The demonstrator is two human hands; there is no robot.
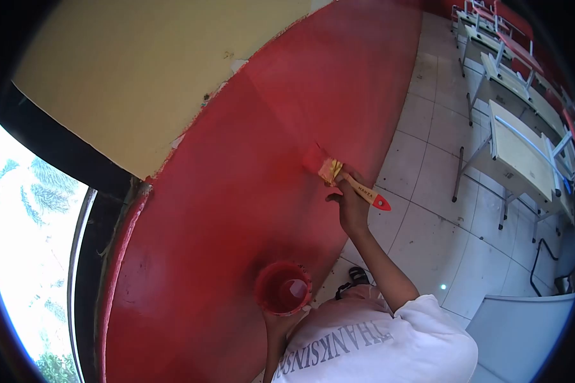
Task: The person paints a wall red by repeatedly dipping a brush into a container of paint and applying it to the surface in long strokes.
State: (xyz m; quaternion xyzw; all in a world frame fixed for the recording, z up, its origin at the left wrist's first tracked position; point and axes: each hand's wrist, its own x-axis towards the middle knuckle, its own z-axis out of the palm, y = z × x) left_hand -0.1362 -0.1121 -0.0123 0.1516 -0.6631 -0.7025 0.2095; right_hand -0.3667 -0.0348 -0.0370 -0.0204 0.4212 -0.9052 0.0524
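My right hand (352, 207) is closed around the wooden handle of a paintbrush (366, 191) with a red tip. The brush's bristles (315, 158) are coated in red and lie against the red wall (230, 185), or very close to it. Lower down, my left hand (280, 321) holds a small red paint bucket (259, 290) from beneath, its fingers mostly hidden by the bucket. Inside the bucket is red paint with a pale, shiny patch.
Above the red wall runs a cream wall section (134, 70) with a chipped border. A bright window (29, 255) with a dark frame is at left. Desks (521, 150) with chairs on top line the right side of the tiled floor (428, 210). A grey surface (524, 332) stands nearby.
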